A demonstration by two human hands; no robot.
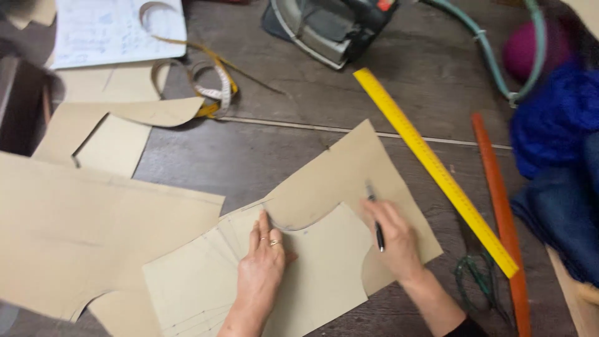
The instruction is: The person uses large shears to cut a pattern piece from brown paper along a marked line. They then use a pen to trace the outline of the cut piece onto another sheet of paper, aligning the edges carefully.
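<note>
Grey wooden boards made up the worktable (pixel 249 156), strewn with tan pattern paper. At the lower middle of the frame the person's left hand (pixel 262 262) lay flat, fingers straight and together, pressing a pale pattern piece (pixel 324 268) down onto a darker brown sheet (pixel 349 168), evidently so it would not slip. The right hand (pixel 393 240), just right of it, had its fingers closed around a dark pen (pixel 376 218) whose tip pointed up the frame and met the brown sheet close to the pale piece's curved edge, where a drawn line followed that curve.

A long yellow ruler (pixel 437 165) ran diagonally from upper middle to lower right, near the right hand, with an orange strip (pixel 499 212) beside it. At the top centre an iron (pixel 331 28) rested well apart from the paper. A measuring tape (pixel 215 84) coiled at the upper left beside a white sheet (pixel 118 28). Blue fabric (pixel 555 125) was heaped at the right edge.
</note>
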